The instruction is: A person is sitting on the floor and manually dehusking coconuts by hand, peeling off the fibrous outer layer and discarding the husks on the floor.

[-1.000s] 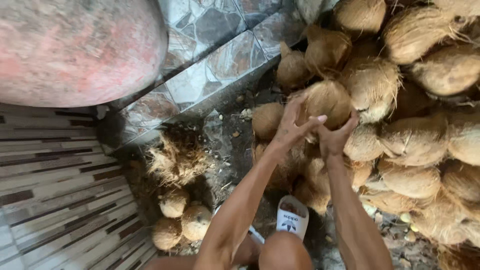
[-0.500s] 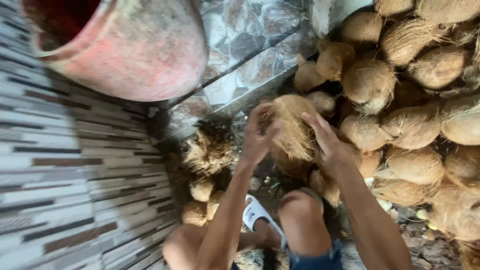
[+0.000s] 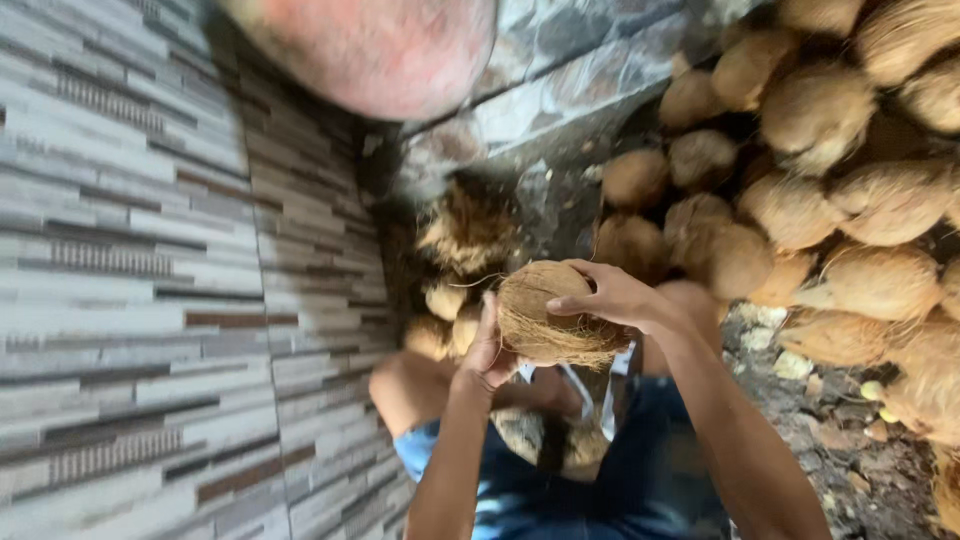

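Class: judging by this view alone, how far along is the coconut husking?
Done: a few small husked nuts lie by the wall beside loose fibre. In hand: the left hand and right hand hold one coconut above the knees. Left: a large pile of fibrous coconuts.

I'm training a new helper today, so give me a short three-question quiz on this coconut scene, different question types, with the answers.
1. True or false: both hands grip the round brown fibrous coconut.
2. Multiple choice: the big heap of husked brown coconuts lies A) on the striped tiled wall side, B) on the right-hand side, C) inside the pot.
3. Fill in: the large round reddish clay pot sits at the ___ of the view.

Key
1. True: the left hand holds its side, and the right hand holds its top.
2. B; the grey striped tiled wall is on the left.
3. Top.
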